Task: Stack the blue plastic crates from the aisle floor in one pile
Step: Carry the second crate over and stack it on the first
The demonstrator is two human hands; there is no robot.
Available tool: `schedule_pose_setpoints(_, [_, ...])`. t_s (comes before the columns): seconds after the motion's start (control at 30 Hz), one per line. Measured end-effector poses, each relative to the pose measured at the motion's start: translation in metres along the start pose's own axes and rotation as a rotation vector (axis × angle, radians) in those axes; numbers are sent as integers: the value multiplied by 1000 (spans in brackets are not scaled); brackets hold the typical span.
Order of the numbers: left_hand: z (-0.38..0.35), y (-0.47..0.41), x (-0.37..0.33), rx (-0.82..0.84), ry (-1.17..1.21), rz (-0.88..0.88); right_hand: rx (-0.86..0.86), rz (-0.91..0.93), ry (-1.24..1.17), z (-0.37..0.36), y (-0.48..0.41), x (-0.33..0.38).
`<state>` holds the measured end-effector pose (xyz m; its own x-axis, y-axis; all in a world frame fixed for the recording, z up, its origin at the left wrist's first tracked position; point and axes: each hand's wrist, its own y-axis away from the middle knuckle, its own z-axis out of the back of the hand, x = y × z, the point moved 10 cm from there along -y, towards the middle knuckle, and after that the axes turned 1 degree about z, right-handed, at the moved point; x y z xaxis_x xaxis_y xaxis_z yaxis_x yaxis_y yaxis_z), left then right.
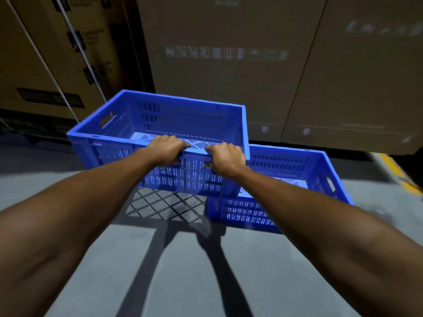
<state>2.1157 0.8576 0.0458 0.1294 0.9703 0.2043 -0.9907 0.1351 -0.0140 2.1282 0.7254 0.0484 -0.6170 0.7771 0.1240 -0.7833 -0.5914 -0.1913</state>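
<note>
An empty blue slotted crate (128, 124) hangs in the air in front of me, clear of the floor, with its patterned shadow on the ground below. My left hand (166, 151) and my right hand (225, 159) both grip its near long rim, close together at the middle. A second blue crate (286, 165) stands on the floor to the right and slightly behind. The lifted crate's right end overlaps that crate's left end and hides it.
Tall cardboard boxes (229, 65) form a wall just behind the crates, with strapped cartons (45, 65) at the left. Grey aisle floor (183, 271) stretches toward me. A yellow floor marking (398, 172) runs at the right edge.
</note>
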Motion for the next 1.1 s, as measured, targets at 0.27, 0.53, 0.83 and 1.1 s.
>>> schedule_pose_setpoints(0.27, [-15, -26, 4, 27, 27, 39, 29, 21, 21, -6, -21, -15])
schedule_pose_setpoints(0.53, [-15, -44, -9, 106, 19, -25, 26, -29, 3, -9, -22, -33])
schedule_pose_setpoints(0.83, [-11, -61, -65, 119, 59, -76, 63, -42, 44, -6, 0, -83])
schedule_pose_setpoints(1.1, [3, -82, -132, 121, 72, -133, 85, -108, 63, 6, 29, -144])
